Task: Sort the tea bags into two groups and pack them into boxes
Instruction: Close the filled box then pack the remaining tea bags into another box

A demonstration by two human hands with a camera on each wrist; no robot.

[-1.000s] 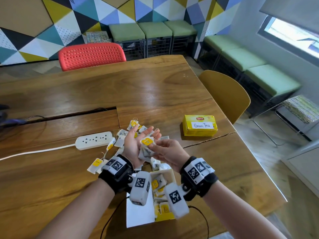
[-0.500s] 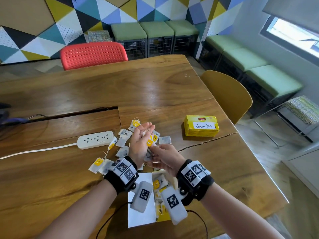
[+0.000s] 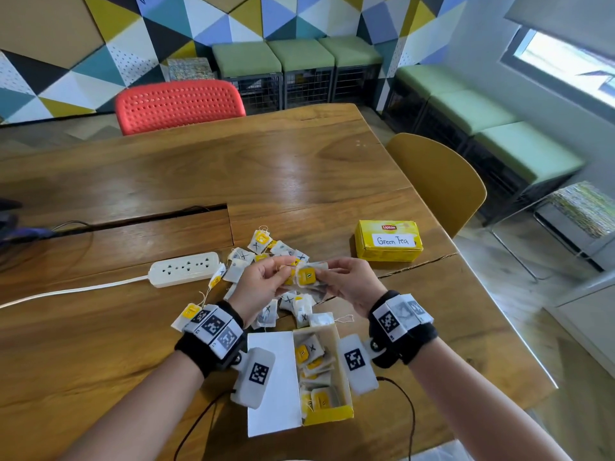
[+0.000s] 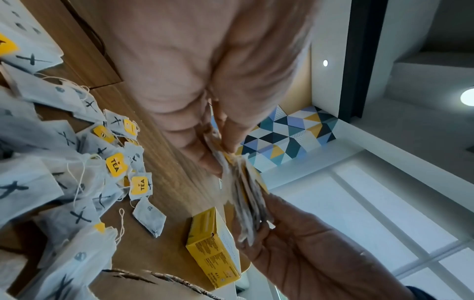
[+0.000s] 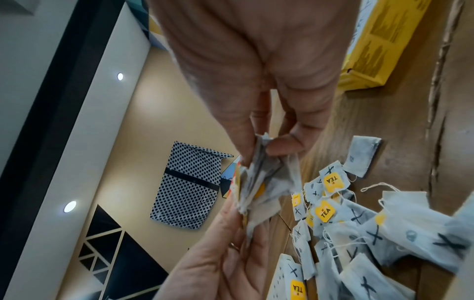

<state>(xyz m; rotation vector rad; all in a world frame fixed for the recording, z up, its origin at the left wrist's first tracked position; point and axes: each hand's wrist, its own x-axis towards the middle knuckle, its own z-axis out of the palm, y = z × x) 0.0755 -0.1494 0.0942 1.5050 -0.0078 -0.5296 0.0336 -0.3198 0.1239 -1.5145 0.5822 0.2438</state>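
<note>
Pinched between both hands, a small stack of tea bags (image 3: 307,277) was held in the air above the loose pile of tea bags (image 3: 266,261) spread on the wooden bench (image 3: 299,168). The left hand (image 3: 263,287) was curled around one end of the stack, its fingers (image 4: 205,154) pressed against the thumb with the paper edges between them. The right hand (image 3: 349,284) gripped the other end, its fingers (image 5: 243,134) and thumb closed on the bunched bags. Seen from the wrist views, the stack was made up of several bags laid flat together, with a yellow tag showing at its front. Many bags in the pile were marked with a black X, and some carried yellow tags reading TEA. An open yellow box (image 3: 327,417) with its white flap folded out was placed near the bench's front edge, below the wrists, and was partly filled with tea bags. A closed yellow box labelled Green Tea (image 3: 387,241) was set to the right of the pile, apart from it. A white power strip (image 3: 183,269) was laid to the left of the pile, just beside its outermost bags.
</note>
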